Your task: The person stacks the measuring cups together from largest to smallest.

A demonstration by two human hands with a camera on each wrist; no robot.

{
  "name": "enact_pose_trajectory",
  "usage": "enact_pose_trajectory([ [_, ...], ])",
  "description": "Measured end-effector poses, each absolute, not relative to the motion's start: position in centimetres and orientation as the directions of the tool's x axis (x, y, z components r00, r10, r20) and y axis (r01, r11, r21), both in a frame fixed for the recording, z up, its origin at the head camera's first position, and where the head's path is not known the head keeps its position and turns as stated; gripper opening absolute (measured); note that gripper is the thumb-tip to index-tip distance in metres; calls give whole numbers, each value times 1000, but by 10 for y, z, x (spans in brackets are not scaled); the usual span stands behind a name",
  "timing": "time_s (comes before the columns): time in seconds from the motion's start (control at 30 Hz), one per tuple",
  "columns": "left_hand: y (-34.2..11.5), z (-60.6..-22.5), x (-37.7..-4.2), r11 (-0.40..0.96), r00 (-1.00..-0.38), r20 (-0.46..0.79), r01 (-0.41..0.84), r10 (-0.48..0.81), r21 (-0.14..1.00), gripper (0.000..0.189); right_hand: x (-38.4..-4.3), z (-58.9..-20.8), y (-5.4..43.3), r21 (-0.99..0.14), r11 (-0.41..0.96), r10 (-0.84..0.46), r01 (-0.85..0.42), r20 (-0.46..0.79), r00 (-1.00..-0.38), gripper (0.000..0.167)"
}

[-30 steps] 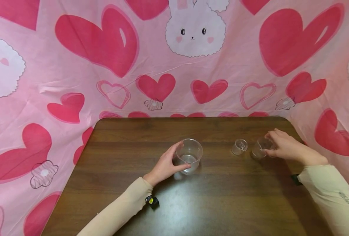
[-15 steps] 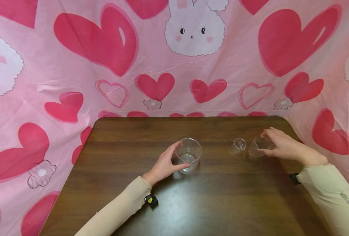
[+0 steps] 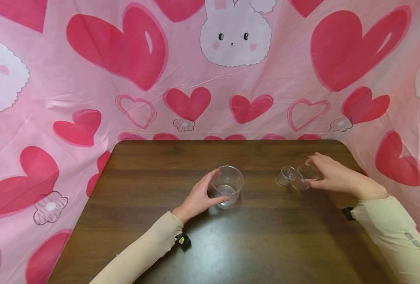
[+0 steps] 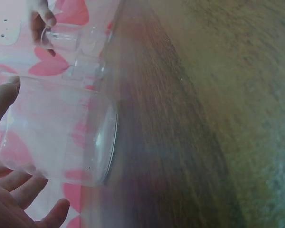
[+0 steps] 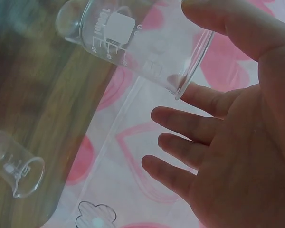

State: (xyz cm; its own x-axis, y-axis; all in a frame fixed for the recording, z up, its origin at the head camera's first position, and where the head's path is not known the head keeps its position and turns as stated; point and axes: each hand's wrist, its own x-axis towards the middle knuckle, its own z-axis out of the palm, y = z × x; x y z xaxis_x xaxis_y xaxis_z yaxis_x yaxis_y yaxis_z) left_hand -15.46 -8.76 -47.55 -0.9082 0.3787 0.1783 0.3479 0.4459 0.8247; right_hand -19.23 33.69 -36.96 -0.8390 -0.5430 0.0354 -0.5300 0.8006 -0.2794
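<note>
My left hand [image 3: 197, 198] holds a large clear glass beaker [image 3: 234, 188] standing on the table, thumb on the near side and fingers round the far side. With thumb and fingertip, my right hand [image 3: 336, 176] pinches the rim of a medium beaker [image 3: 300, 182]. White print reading 100 ml shows on this medium beaker [image 5: 128, 33] in the right wrist view, where the other fingers stay off the glass. It appears raised off the table. Just left of it stands a small beaker [image 3: 284, 177] with a spout, also visible in the left wrist view [image 4: 87, 67].
The brown wooden table [image 3: 153, 165] has rounded far corners. Pink cloth [image 3: 288, 43] with hearts and rabbit faces hangs behind it and at both sides. A black wrist strap [image 3: 183, 241] sits at the left sleeve.
My right hand has moved left with the medium beaker, bringing it close to the small beaker in the head view. The left hand and large beaker have stayed in place.
</note>
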Motion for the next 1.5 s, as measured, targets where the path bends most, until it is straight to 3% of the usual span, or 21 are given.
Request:
enact_pose_trajectory([
  [0.43, -87, -474, -154, 456, -911, 156, 332, 382, 826, 95, -192, -364, 316, -286, 774, -578, -565, 47, -815, 52],
  [1.2, -87, -474, -155, 462, -910, 161, 338, 381, 820, 95, -192, -339, 281, -325, 777, -581, -539, -41, -813, 56],
  [1.5, -88, -474, -156, 461, -912, 159, 335, 379, 822, 95, -193, -332, 264, -336, 743, -618, -579, -12, -786, 55],
])
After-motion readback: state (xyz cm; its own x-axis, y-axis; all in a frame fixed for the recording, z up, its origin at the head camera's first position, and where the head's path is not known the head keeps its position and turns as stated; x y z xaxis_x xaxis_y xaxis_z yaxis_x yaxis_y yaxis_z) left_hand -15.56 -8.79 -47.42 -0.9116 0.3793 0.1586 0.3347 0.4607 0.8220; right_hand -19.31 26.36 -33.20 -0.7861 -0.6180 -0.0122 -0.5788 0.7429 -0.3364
